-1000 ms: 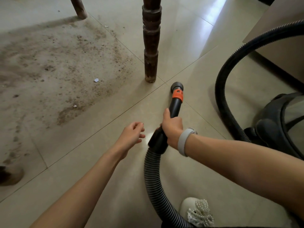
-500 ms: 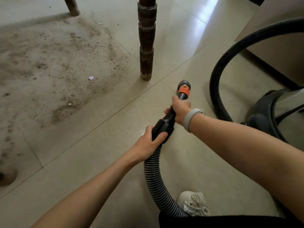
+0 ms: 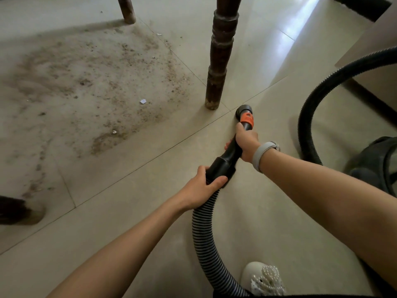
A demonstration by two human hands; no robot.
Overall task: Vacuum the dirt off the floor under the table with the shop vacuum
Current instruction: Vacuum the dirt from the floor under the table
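A black vacuum nozzle (image 3: 243,112) with an orange collar points at the tiled floor just right of a dark turned table leg (image 3: 218,67). My right hand (image 3: 246,143) grips the black wand below the collar. My left hand (image 3: 203,187) grips the wide black cuff where the ribbed hose (image 3: 203,231) joins the wand. Brown dirt (image 3: 96,82) lies scattered over the tiles under the table, left of the leg, with a few white scraps (image 3: 143,101) in it. The shop vacuum body (image 3: 378,162) sits at the right edge.
The hose loops in a big arc (image 3: 311,100) on the right, beside a pale cabinet (image 3: 369,57). A second table leg (image 3: 126,9) stands at the back, and another dark leg foot (image 3: 15,209) at the left edge. My white beaded shoe (image 3: 264,278) is beside the hose.
My left hand came over and took hold of the hose cuff. My right hand slid up the wand towards the orange collar. The nozzle swung slightly to the right.
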